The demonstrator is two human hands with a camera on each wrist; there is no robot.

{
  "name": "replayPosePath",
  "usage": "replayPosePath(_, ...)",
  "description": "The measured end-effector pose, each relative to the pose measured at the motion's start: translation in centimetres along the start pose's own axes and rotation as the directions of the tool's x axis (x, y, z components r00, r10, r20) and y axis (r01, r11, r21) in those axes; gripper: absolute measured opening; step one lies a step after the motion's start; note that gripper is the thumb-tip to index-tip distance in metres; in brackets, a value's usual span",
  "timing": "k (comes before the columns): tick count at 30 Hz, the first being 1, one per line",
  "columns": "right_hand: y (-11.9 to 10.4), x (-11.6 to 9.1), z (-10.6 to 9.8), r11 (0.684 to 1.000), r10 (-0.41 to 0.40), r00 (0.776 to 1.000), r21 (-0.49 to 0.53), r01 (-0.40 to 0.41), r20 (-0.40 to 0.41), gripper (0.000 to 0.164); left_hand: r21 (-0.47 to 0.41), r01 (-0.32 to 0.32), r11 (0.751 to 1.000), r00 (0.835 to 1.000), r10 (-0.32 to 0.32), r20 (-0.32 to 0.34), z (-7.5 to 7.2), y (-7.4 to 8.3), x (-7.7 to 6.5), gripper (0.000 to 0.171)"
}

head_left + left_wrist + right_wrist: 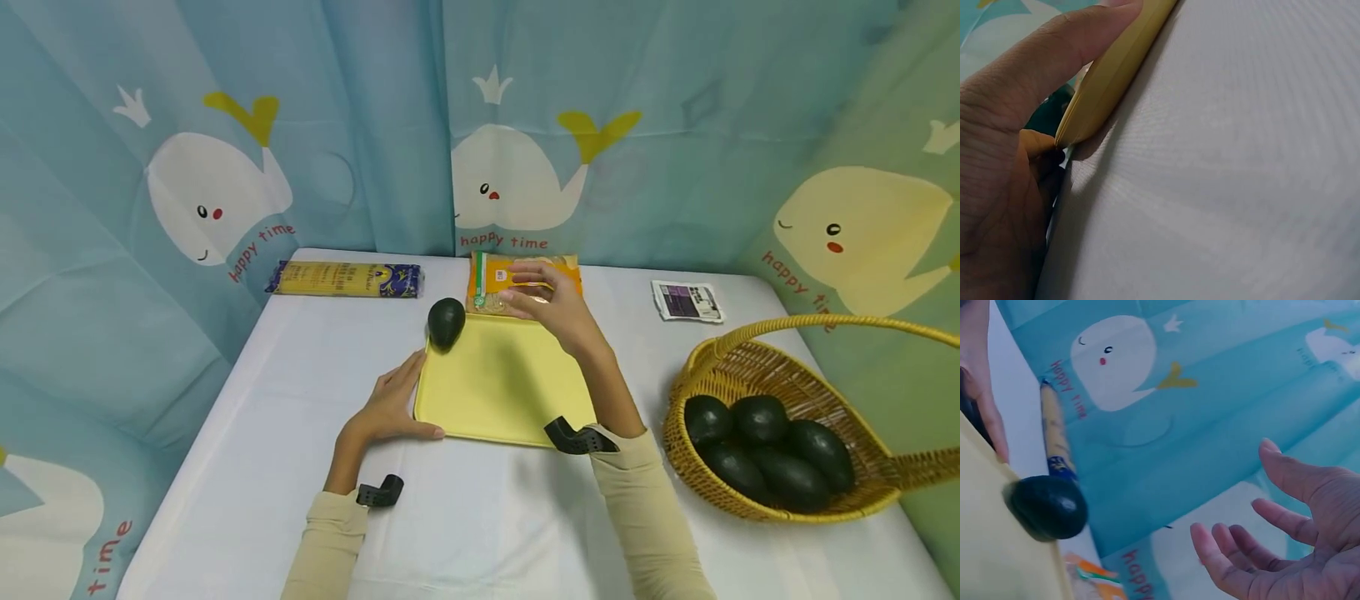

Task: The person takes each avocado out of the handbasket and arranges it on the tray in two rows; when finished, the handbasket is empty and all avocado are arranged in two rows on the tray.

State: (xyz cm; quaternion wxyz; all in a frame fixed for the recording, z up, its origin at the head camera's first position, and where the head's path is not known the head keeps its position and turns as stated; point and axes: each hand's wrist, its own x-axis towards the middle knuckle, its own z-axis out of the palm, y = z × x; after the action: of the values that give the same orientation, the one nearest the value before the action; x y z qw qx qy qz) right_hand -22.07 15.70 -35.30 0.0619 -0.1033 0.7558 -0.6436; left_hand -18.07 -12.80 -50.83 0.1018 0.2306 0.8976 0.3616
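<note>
A yellow tray [495,379] lies in the middle of the white table. One dark green avocado [446,323] sits at its far left corner and also shows in the right wrist view. My left hand [390,404] touches the tray's near left corner, fingers stretched along the left side and thumb along the front edge. In the left wrist view the thumb [1066,50] rests against the tray's wall. Above the tray's far right part hovers my right hand [551,304], its fingers loosely bent. Nothing is in its grasp in the right wrist view.
At the right stands a wicker basket [678,417] with a tall handle and several avocados [761,419]. Along the back lie a yellow and blue pasta packet [337,279], an orange food bag [487,287] and a small white and purple sachet [686,301]. Whale-print curtains surround the table.
</note>
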Motion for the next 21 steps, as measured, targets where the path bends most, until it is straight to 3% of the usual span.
replayPosePath(10,-1.9,-3.5,-2.5,0.994,-0.073,0.997,-0.079,0.071,-0.024,0.048,0.004,0.011,1.0,1.0,-0.012,0.014,0.0,-0.3,0.0,0.135)
replayPosePath(21,-1.7,-9.2,-6.9,0.962,-0.114,0.993,-0.245,0.118,0.03,0.042,0.014,0.013,1.0,1.0,-0.013,0.017,0.3,-0.4,0.2,0.135)
